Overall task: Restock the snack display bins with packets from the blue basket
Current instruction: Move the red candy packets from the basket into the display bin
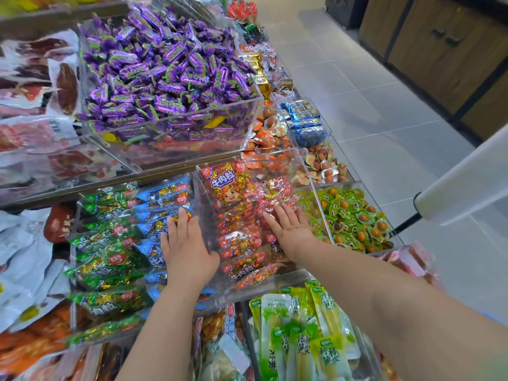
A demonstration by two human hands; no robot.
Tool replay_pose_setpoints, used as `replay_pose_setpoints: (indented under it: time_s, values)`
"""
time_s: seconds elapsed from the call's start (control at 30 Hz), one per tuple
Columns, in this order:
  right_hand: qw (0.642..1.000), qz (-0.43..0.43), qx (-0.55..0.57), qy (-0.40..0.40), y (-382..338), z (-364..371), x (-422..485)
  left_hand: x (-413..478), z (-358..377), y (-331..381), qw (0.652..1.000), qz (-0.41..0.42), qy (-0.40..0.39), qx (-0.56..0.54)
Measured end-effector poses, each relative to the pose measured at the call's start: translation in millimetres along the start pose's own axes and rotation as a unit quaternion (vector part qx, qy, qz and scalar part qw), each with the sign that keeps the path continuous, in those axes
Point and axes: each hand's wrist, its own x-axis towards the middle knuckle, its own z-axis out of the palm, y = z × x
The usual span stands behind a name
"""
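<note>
A clear acrylic bin (275,280) in the middle of the display holds a row of red beef-cube packets (242,237), one packet (226,185) standing upright at its back. My right hand (288,229) lies flat, fingers straight, on the right side of the red packets. My left hand (184,246) rests with straight fingers on blue packets (162,200) in the neighbouring bin, right beside the divider wall. Green packets (107,254) fill the bin further left. The blue basket is not in view.
A large bin of purple candies (170,70) sits behind. Green-wrapped eggs (351,218) and orange egg packs (269,133) fill bins to the right. Pale green bamboo-shoot packs (302,339) lie in front. A tiled aisle floor (371,105) runs along the right, with a white bar (461,182).
</note>
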Motion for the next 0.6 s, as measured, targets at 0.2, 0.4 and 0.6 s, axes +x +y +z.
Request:
replay_pose_setpoints:
  time_s: [0.2,0.4,0.6]
  values:
    - [1.0,-0.022,0.007,-0.017,5,-5,-10,-2,-7,2,1.0,0.002,-0.001,0.008]
    - [0.951,-0.023,0.288,0.112,14,-19,-68,-31,-17,21,0.977,0.106,0.121,-0.139]
    - [0.884,0.046,0.415,0.209,23,9,-157,-91,6,88,0.916,0.208,-0.048,-0.339]
